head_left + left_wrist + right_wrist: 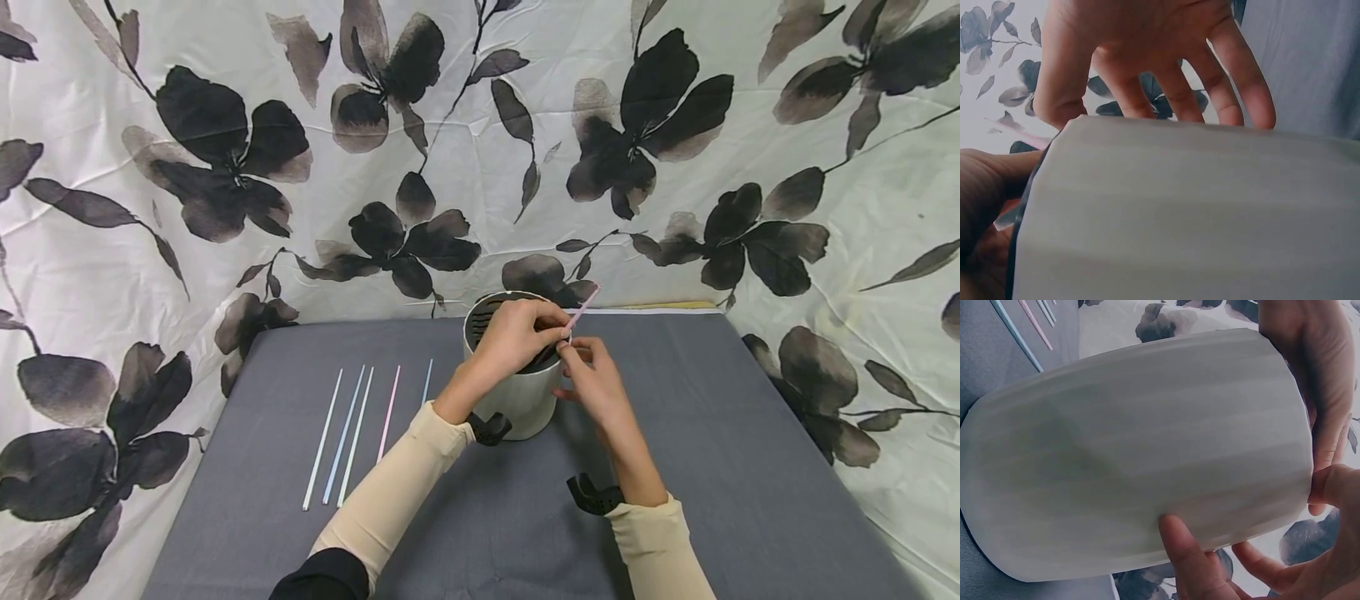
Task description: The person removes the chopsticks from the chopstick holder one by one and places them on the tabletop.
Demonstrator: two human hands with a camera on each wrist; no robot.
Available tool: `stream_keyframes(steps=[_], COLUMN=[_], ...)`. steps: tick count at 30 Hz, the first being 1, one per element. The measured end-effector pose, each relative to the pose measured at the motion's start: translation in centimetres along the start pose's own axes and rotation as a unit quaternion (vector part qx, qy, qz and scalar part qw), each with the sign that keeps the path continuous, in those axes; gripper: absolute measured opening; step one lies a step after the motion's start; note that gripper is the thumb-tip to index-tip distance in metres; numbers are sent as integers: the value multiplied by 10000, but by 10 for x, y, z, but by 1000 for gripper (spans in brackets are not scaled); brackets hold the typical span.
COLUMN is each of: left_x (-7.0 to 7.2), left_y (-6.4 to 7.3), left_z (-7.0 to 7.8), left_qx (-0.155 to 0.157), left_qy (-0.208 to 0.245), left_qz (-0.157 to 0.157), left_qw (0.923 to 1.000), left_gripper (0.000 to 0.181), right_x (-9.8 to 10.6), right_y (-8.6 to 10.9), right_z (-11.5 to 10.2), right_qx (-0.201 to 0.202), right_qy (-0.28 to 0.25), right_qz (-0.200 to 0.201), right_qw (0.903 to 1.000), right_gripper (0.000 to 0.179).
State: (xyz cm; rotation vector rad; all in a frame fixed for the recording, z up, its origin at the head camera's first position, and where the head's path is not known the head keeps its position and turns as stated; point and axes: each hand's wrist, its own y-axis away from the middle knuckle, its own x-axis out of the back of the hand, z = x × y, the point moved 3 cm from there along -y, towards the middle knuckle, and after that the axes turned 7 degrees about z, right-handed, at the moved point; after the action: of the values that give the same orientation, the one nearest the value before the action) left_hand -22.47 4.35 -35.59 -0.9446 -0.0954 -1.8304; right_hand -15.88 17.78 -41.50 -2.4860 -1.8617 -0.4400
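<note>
In the head view, my left hand (517,337) pinches a thin pink straw-like stick (583,307) between thumb and index finger, above the rim of a round white container (517,404). The stick slants up to the right. My right hand (600,383) is at the container's right side, its fingertips close to the stick's lower end. One right fingertip (1175,531) lies against the white wall in the right wrist view. Whether the right hand pinches the stick I cannot tell. Dark slotted material (483,321) shows inside the container.
Left of the container, several thin sticks lie side by side on the grey cloth (720,433): white (322,442), blue (344,437) and pink (390,408) ones. Behind the table hangs a white curtain (525,200) with dark flowers.
</note>
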Motion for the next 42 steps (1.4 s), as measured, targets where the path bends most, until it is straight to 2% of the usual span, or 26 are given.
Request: stream_keyframes(steps=[5,12,17,19,24,27,30,35,38,42], left_x=[1,7,15,20,32,40,51,71,82,94], left_y=[1,2,2,3,2,0,-1,-1,2,7], left_z=[0,0,0,-1,-3,-3,0,1,-3,-12], left_qx=[-101,-215,-157,-77,26,-16,-81,-127,-50,61], left_qy=[-56,99,444,784,1795,2175,2388,2820,2992,3077], left_qz=[97,329,553,662,986,1222,1539,2107,2386,2675], left_qw=[9999,9992,9974,9947,9788,9684,9588,9359,9239,9131], left_gripper=[18,19,21,23,26,26,25,26,27,27], right_x=[-1,0,0,0,0,-1,0,0,0,-1], right_y=[-2,-1,0,1,1,1,1,1,2,1], right_z=[2,2,1,1,1,1,1,2,2,2], right_qx=[0,6,-15,-35,-60,-54,-37,-44,-69,-79], right_qy=[-34,4,-46,-54,-107,-106,-90,-98,-113,-133], right_qz=[37,83,94,99,112,112,115,142,103,59], right_qw=[10000,10000,9999,9999,9999,9999,9999,9998,9999,9999], right_gripper=[56,57,57,57,57,58,59,60,60,60])
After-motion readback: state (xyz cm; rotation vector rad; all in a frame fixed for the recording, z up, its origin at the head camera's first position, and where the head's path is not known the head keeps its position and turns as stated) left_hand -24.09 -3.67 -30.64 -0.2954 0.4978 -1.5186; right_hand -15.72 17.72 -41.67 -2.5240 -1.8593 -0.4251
